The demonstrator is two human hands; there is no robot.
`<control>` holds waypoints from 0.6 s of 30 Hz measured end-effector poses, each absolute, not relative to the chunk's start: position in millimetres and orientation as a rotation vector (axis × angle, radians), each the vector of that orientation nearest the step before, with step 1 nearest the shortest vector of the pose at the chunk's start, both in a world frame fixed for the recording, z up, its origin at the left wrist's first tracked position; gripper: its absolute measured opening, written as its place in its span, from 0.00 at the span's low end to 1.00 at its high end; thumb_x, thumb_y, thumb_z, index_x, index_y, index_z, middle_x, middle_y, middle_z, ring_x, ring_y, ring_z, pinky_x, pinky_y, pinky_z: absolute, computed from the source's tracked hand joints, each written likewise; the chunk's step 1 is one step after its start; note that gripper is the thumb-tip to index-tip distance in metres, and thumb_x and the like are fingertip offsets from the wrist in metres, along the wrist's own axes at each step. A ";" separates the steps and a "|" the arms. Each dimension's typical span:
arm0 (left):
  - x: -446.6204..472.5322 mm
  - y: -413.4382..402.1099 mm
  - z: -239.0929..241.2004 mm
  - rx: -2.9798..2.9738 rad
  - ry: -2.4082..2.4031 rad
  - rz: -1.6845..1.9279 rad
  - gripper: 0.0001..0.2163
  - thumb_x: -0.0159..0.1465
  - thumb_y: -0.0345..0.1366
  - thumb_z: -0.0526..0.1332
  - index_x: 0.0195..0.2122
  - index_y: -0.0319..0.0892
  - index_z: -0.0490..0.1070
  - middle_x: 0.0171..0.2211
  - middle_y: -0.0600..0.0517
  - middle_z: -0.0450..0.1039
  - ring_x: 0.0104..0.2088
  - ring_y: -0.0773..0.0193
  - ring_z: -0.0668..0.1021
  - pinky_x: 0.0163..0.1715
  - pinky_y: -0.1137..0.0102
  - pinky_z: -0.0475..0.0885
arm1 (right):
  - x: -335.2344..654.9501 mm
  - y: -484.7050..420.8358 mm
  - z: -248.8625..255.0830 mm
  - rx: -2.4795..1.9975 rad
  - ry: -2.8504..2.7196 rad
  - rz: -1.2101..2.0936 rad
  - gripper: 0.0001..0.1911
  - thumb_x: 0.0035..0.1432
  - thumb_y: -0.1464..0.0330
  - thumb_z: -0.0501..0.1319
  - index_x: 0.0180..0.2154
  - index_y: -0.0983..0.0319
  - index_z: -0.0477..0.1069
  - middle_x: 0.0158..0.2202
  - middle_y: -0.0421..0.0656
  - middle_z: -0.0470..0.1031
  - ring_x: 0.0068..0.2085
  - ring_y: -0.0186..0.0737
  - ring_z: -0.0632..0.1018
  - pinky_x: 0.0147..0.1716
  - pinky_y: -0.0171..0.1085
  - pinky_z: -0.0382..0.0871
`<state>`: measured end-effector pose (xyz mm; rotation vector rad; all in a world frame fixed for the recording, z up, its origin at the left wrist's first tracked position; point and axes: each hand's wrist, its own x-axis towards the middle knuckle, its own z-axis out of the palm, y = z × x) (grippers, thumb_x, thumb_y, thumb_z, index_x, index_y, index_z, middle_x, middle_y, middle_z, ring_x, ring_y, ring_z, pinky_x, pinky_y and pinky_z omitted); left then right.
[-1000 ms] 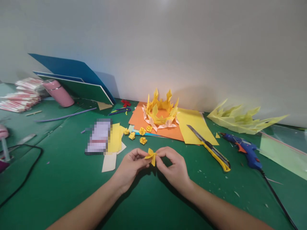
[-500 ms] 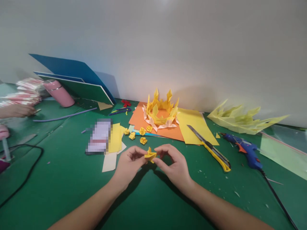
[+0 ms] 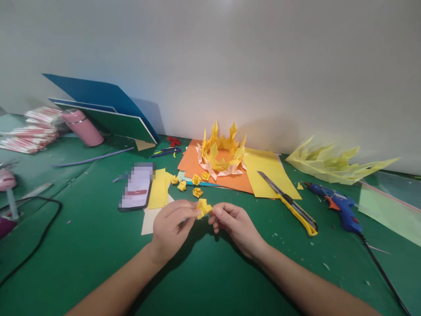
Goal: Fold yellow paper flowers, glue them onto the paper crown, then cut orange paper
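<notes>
Between my two hands is a small folded yellow paper piece [image 3: 204,208], held just above the green table. My left hand [image 3: 173,224] pinches its left side between thumb and fingers. The fingertips of my right hand [image 3: 235,226] pinch its right corner, with the other fingers curled under. Just beyond lie several small folded yellow paper roses [image 3: 196,179]. Farther back, a yellow and pale pink folded-paper crown [image 3: 221,153] stands on an orange sheet [image 3: 187,160].
A utility knife [image 3: 291,206] and a blue glue gun [image 3: 342,206] with its cord lie right, near a pale yellow paper crown [image 3: 335,164]. Left are a phone [image 3: 138,186], yellow paper strips [image 3: 158,188], a pink bottle [image 3: 82,127] and leaning boards [image 3: 108,127]. Yellow paper [image 3: 272,173] lies centre-right.
The yellow paper piece has been turned and tilted between my fingers. My right hand has rotated, its fingers curling under. Another person's hand at the far left has gone out of view.
</notes>
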<state>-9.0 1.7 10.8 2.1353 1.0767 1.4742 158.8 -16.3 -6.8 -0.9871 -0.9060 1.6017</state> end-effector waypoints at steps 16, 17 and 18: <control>-4.9 1.8 6.6 1.972 1.169 1.187 0.08 0.54 0.27 0.61 0.27 0.49 0.77 0.28 0.51 0.79 0.32 0.59 0.78 0.36 0.65 0.73 | 161.9 -14.9 -11.7 -1.175 -1.335 1.012 0.05 0.50 0.67 0.61 0.25 0.61 0.70 0.22 0.38 0.72 0.22 0.31 0.70 0.22 0.31 0.65; -3.9 1.8 6.5 1.944 1.188 1.166 0.08 0.53 0.27 0.61 0.27 0.48 0.77 0.29 0.51 0.79 0.32 0.59 0.78 0.34 0.66 0.73 | 162.9 -15.3 -11.8 -1.180 -1.413 0.888 0.05 0.51 0.69 0.60 0.25 0.61 0.70 0.22 0.39 0.73 0.23 0.32 0.71 0.23 0.32 0.66; -3.1 1.9 6.4 1.912 1.207 1.143 0.08 0.53 0.27 0.61 0.28 0.48 0.77 0.29 0.51 0.78 0.31 0.60 0.78 0.33 0.66 0.73 | 163.9 -15.6 -11.8 -1.181 -1.488 0.772 0.05 0.52 0.70 0.59 0.25 0.61 0.70 0.23 0.40 0.73 0.24 0.33 0.72 0.25 0.32 0.67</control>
